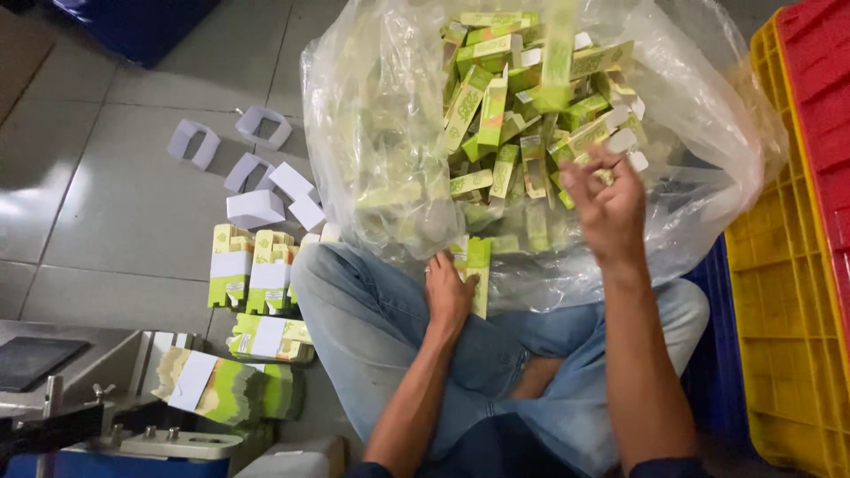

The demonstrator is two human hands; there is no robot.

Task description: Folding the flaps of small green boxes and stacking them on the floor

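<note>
Carton point(475, 265), green and flattened, was pinched in the left hand point(449, 290) at the lower edge of the clear plastic bag point(381, 142), resting over the person's knee. Right hand point(606, 208) was raised above the bag's open mouth, fingers loosely spread and clamped on nothing; motion blur noted there. Bag was full of loose green cartons point(522, 115) lying at all angles. Person sat cross-legged in blue jeans point(372, 345) on a grey tiled floor point(115, 204). Stacks of flat green cartons point(252, 270) stood just left of the knee; white folded inserts point(257, 190) lay scattered beyond. Yellow crate point(779, 292) stood at right, red crate point(823, 97) beside it.
</note>
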